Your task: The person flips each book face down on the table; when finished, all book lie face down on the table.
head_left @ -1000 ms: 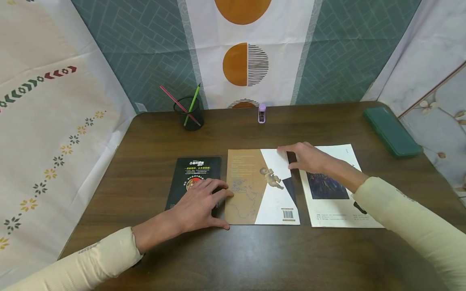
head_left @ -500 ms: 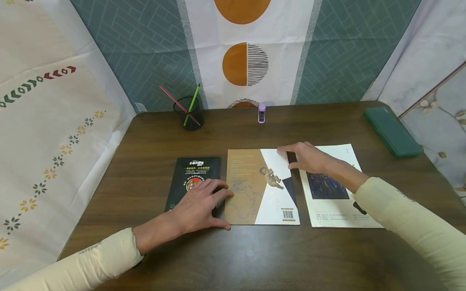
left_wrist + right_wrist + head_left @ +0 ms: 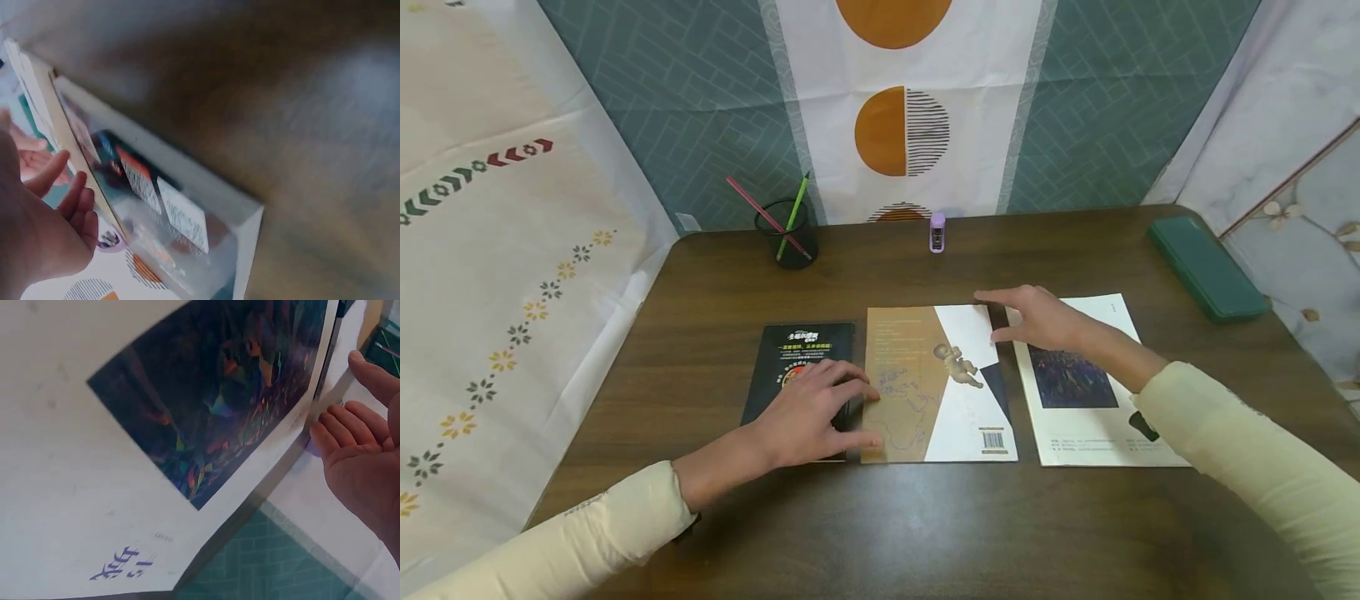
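Observation:
Three books lie side by side on a dark wooden table. The middle one is a brown-and-white book with a baby figure and a barcode. My left hand is over the black book, fingers spread, its thumb and fingertips at the middle book's left edge. Near that book's top right corner is my right hand, thumb and index finger apart, partly over the white book with a dark picture. Neither hand holds anything; whether the fingertips touch the middle book is unclear.
A black mesh pen cup with a pink and a green pencil stands at the back left. Beside the table's back edge stands a small purple-capped bottle. A green case lies at the right.
Both hands have loosened from the middle book: the left thumb has risen and straightened over it, and the right hand has shifted slightly upward. The books stay in place.

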Demonstrator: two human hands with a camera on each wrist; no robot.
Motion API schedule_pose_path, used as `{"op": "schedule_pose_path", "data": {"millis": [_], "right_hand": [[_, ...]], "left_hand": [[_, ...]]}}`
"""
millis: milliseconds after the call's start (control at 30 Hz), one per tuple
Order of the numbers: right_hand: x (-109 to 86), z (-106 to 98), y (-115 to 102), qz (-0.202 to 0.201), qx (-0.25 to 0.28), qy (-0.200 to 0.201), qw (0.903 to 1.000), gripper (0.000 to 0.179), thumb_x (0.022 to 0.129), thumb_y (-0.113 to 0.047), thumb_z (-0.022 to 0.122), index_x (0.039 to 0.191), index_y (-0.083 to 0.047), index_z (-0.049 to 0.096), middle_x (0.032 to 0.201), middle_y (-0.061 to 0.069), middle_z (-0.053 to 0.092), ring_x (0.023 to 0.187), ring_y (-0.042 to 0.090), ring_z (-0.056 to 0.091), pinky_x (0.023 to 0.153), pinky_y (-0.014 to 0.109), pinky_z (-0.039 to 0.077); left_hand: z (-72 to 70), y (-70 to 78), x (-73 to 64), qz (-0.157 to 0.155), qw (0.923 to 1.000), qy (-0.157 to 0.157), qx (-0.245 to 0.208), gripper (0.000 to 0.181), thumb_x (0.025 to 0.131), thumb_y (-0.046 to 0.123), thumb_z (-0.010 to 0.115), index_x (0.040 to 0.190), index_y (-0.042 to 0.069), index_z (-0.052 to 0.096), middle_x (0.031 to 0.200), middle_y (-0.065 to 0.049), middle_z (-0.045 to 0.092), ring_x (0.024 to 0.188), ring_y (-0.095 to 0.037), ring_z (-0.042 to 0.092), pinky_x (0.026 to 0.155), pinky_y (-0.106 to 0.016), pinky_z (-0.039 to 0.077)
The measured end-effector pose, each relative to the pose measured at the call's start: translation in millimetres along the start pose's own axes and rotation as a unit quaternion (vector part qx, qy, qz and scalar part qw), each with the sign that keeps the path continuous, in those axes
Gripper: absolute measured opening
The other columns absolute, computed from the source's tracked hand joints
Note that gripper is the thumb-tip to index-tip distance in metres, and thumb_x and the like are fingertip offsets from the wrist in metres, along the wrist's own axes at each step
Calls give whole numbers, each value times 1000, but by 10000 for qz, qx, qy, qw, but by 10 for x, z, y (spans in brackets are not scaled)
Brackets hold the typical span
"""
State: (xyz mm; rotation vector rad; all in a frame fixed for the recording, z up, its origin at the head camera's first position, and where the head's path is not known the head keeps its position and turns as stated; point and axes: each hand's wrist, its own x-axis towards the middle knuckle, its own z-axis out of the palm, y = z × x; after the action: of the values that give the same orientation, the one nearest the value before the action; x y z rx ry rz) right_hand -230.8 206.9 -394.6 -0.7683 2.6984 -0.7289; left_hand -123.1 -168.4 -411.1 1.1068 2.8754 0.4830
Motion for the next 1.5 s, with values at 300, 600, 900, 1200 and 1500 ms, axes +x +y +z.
{"op": "schedule_pose_path", "data": {"millis": [300,600,900,1200,1500], "right_hand": [[-222,-310,232,571,787,254,9949,74,100,-19,77,161,3,40,165,25,37,152,49,34,117,67,33],[-489,-475,610,1315,1086,437,9844,80,102,-27,75,164,1,33,170,25,29,156,50,22,118,73,25],[-689,-551,857,1787,1067,535,9766,76,106,-24,68,164,4,29,169,29,25,154,55,20,117,74,26],[-777,-516,940,1948,1166,604,9720,74,107,-20,67,164,5,28,169,31,23,154,56,19,115,75,28],[-836,-481,1017,1926,960,640,9745,70,106,-20,69,161,6,35,165,34,29,151,58,26,114,74,31]], "left_hand": [[-165,-40,400,-225,9913,357,-1245,44,100,39,76,135,12,71,136,-3,69,129,-25,63,110,-51,48],[-109,125,897,-224,9643,100,-2637,78,96,32,83,162,12,46,163,-5,48,142,-38,52,113,-55,46],[130,542,1279,-247,9585,-707,-2750,103,92,46,84,171,25,23,173,4,30,155,-17,35,121,-43,37],[382,1012,1400,372,9780,-1225,-1644,117,87,58,84,171,10,17,177,-3,17,159,-13,21,125,-35,29],[561,1326,1417,527,9840,-1626,-504,124,85,71,78,169,4,17,177,-11,13,162,-19,14,126,-26,18]]}}
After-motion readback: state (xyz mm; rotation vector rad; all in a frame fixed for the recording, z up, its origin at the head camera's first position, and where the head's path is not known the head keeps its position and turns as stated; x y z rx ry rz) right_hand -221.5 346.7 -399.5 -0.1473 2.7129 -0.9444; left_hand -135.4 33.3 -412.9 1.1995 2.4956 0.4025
